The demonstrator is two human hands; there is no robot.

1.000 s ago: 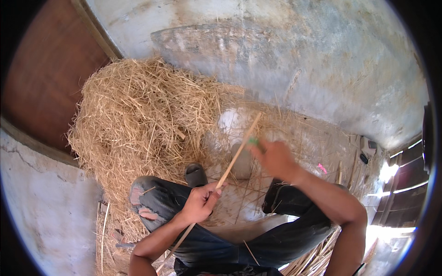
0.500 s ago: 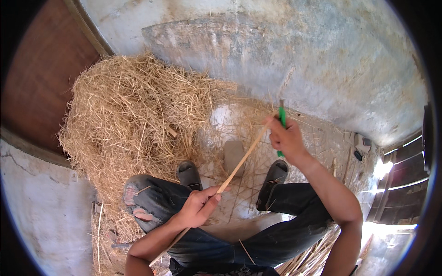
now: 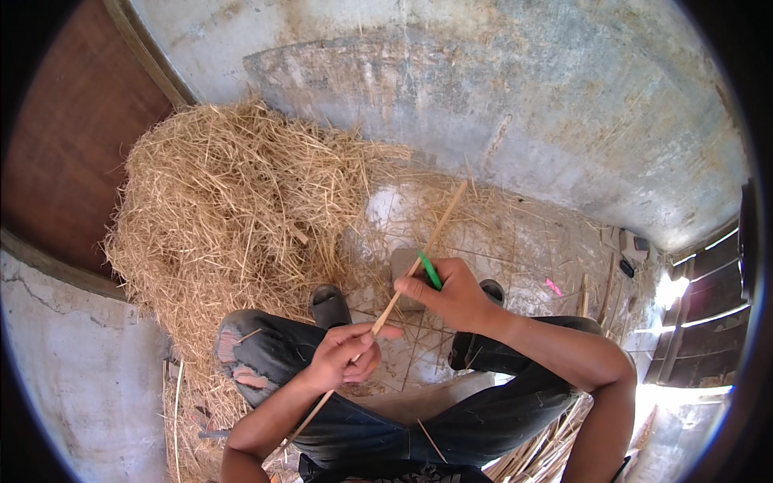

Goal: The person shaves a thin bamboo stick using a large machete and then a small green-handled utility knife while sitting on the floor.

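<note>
A long, thin, pale wooden strip (image 3: 443, 219) slants across my lap, its far end pointing up and right. My left hand (image 3: 348, 357) is closed round its middle, with the index finger reaching out past it. The lower part of the strip runs back under my left forearm. My right hand (image 3: 451, 294) is closed round a green-handled knife (image 3: 430, 271) and rests at the strip a little beyond my left hand, thumb along it. The knife's blade cannot be made out here.
Straw (image 3: 233, 217) lies heaped at the left against the wall (image 3: 515, 72). Shavings litter the floor around a grey block (image 3: 403, 262) between my slippers (image 3: 328, 304). A pink scrap (image 3: 552, 287) lies on the right. More strips (image 3: 539, 447) lie below my right leg.
My right hand has come with the knife from the strip's far end down and left, close to my left hand. My left index finger now sticks out.
</note>
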